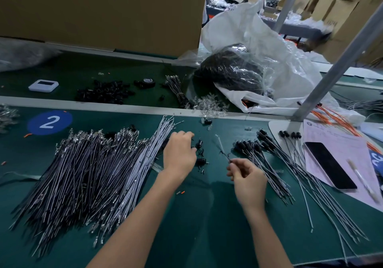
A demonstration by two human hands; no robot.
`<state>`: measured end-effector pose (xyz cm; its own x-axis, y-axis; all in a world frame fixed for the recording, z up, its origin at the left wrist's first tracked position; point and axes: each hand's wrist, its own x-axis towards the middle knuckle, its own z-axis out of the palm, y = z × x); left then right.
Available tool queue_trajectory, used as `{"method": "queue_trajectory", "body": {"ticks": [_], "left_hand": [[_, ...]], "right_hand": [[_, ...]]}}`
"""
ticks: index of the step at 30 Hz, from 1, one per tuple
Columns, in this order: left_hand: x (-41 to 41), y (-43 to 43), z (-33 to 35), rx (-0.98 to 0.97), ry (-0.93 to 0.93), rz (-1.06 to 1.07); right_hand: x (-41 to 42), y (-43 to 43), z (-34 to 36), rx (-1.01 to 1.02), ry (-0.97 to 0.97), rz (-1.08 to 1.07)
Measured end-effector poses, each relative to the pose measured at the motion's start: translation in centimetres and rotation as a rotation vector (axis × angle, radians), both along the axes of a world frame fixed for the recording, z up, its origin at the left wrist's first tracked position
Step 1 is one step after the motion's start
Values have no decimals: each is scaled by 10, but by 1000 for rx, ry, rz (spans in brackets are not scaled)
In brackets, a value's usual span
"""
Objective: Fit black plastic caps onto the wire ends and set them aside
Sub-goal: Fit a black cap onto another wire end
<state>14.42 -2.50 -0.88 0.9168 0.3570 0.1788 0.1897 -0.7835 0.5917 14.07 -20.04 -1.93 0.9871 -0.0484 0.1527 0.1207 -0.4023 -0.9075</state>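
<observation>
I am pinching a thin wire [222, 149] in my right hand [246, 176] at centre frame (light, springy, best held near its tip). My left hand [179, 151] is hovering over small, slippery caps [201, 161], and I cannot tell its grip.

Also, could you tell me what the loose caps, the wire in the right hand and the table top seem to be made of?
Caps: matte black, moulded-looking, likely plastic.
Wire pinched by the right hand: thin, pale and blurred, probably plastic-sheathed; core not visible.
Table top: dark green with a soft sheen, perhaps a rubber or vinyl mat.
</observation>
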Motion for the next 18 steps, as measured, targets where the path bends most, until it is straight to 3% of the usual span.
{"method": "queue_trajectory", "body": {"ticks": [4,13,16,18], "left_hand": [[10,2,-4,46,84,-21],[13,6,-17,112,-16,-168],[9,8,-17,-9,-160,-119],[1,7,-13,-206,-262,-40]], "right_hand": [[-6,5,-14,6,-38,6],[-7,2,-16,0,-78,27],[-7,1,-17,31,-85,13],[-7,1,-18,44,-98,14]]}}
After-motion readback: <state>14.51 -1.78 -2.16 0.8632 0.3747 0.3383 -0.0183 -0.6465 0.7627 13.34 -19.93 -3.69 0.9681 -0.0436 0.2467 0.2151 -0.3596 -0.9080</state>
